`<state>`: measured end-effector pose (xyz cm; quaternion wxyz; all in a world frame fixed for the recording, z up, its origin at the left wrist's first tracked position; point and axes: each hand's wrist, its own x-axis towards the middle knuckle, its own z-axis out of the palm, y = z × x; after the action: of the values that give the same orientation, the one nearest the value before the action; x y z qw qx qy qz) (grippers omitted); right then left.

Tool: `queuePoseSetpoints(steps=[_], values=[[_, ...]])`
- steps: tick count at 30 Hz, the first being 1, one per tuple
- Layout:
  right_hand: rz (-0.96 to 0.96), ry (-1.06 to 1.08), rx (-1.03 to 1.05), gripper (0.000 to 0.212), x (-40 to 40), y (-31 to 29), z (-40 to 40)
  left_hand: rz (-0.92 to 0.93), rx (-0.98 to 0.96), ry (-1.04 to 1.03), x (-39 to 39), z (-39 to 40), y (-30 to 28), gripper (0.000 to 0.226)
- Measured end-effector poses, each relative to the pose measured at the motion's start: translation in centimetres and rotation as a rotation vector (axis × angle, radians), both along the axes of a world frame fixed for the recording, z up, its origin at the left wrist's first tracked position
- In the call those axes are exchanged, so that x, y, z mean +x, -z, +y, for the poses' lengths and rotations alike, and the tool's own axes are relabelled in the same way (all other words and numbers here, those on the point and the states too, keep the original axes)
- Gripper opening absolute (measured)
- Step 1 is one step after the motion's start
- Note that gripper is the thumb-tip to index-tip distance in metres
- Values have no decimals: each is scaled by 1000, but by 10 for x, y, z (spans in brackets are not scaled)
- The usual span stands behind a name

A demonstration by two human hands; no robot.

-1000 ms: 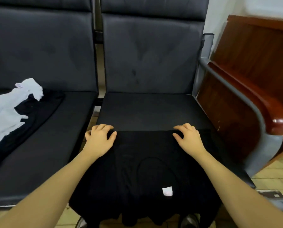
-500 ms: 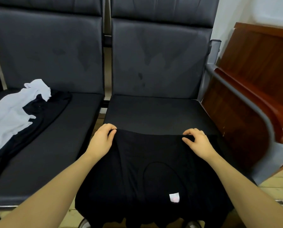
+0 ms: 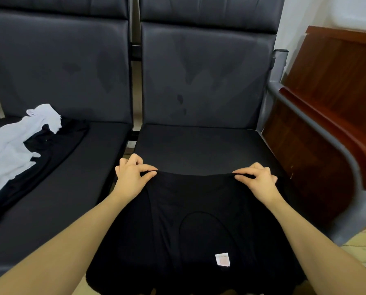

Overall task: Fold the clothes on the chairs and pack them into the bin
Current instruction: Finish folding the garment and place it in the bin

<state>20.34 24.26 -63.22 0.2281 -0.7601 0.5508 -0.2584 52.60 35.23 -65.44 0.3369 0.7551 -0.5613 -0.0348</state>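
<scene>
A moment ago both hands lay flat on the far edge of the black shirt (image 3: 190,220); now they have curled up and pinch that edge, and it has lifted a little off the seat.

Nearest of all, the shirt hangs over the near edge of the right chair (image 3: 199,143), with its neck hole and a small white tag (image 3: 222,259) facing up. It looks folded once already, but the fold is not finished. A bit farther, the left hand (image 3: 133,177) pinches the far left corner of the shirt between thumb and fingers. The right hand (image 3: 258,179) pinches the far right corner the same way. Past the hands, the rest of the right seat is bare.

Over on the left chair (image 3: 75,167), farther back, a white garment (image 3: 9,154) lies on top of another black garment (image 3: 50,150). Both are loose and not folded.

So I think the job is only at the start: one shirt is partly folded, two more clothes wait, and nothing is packed. The bin is not in view.
</scene>
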Motion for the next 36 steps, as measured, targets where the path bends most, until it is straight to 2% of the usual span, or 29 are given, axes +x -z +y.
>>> queuePoseSetpoints(steps=[7,15,20,26,32,36], values=[[-45,52,-124,14,21,-26,-40,-69,-113,-30,9,-52,-20,15],[-32,171,-406,12,48,-90,-82,-147,-361,-100,18,-104,-94,15],[-36,203,-567,15,50,-109,-73,-156,-475,-133,13,-103,-126,12],[-151,169,-463,13,30,-96,-23,-98,-421,-112,1,-53,-118,14],[-211,115,-317,11,6,-84,45,50,-330,-159,-13,15,-100,21],[-206,96,-236,12,-8,-67,87,17,-257,-152,-22,55,-82,26]])
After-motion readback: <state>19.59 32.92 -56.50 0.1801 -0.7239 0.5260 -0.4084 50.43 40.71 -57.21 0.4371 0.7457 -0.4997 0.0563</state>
